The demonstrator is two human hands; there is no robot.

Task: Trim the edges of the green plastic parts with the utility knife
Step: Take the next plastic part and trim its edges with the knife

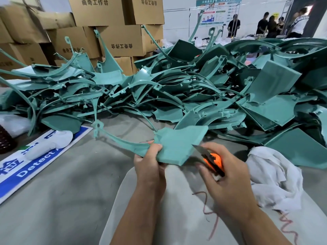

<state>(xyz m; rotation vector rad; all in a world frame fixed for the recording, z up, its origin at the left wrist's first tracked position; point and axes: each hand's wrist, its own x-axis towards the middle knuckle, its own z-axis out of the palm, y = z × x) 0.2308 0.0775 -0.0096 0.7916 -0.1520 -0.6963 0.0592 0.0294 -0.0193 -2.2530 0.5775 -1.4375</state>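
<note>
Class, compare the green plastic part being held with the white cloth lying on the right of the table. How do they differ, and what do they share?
The green part is stiff, with flat faces and a long thin curved arm; the white cloth is soft and crumpled.
The green part is gripped by the left hand and lifted; the cloth lies loose, untouched.
The knife in the right hand meets the part's edge, not the cloth.
Both sit close to the hands.

Stacked cardboard boxes (113, 22) behind grey table (53, 200), white wall (178, 18) with poster (218, 10), people (265, 23) far back
</note>
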